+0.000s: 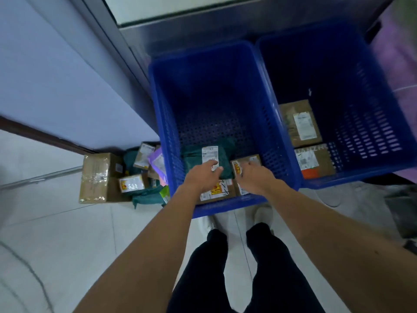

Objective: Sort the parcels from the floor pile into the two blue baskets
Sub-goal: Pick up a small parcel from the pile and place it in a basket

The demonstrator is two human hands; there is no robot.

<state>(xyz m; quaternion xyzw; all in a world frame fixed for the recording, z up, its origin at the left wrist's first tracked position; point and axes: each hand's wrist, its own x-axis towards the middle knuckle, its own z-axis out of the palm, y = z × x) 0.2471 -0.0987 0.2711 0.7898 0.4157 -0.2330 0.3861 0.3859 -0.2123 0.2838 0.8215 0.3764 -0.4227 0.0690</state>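
Both your hands are down in the centre basket [225, 206]. Your left hand [203, 177] rests loose-fingered on the green bag [193, 157], while your right hand [253, 177] curls against a small brown box [247, 161], though blur hides whether it grips. The floor pile [126, 177] sits at middle left, and 2 boxes [301, 123] lie in the right basket [361, 173].

arms [158, 240]: bare, sleeveless | trousers [203, 274]: black | shoes [206, 223]: white
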